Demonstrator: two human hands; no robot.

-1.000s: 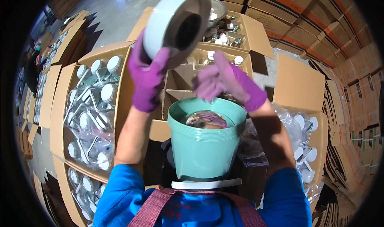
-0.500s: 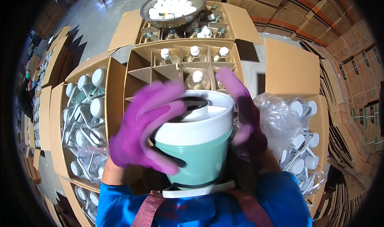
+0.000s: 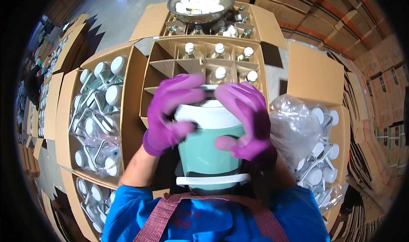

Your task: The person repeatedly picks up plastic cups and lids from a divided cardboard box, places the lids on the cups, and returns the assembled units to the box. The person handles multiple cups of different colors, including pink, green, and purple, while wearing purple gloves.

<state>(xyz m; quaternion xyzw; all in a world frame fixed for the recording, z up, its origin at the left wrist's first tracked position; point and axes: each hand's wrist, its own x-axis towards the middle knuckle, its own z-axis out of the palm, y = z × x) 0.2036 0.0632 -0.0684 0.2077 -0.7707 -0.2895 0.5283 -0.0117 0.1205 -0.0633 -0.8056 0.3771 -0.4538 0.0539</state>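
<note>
Newly over white collar (image 3: 208,117): right hand (image 3: 252,119)

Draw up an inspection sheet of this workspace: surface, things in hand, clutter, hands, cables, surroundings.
Surface: grey floor, showing between cartons.
Things: green bucket with white top; white handle on the wearer's side.
Clutter: crumpled film at right; metal bowl of white caps beyond.
Hands: left hand and right hand, purple-gloved, fingers over the white top; grip unclear.
Cables: nothing seen.
Surroundings: divided carton ahead, five capped bottles showing; stacked boxes at far right.
</note>
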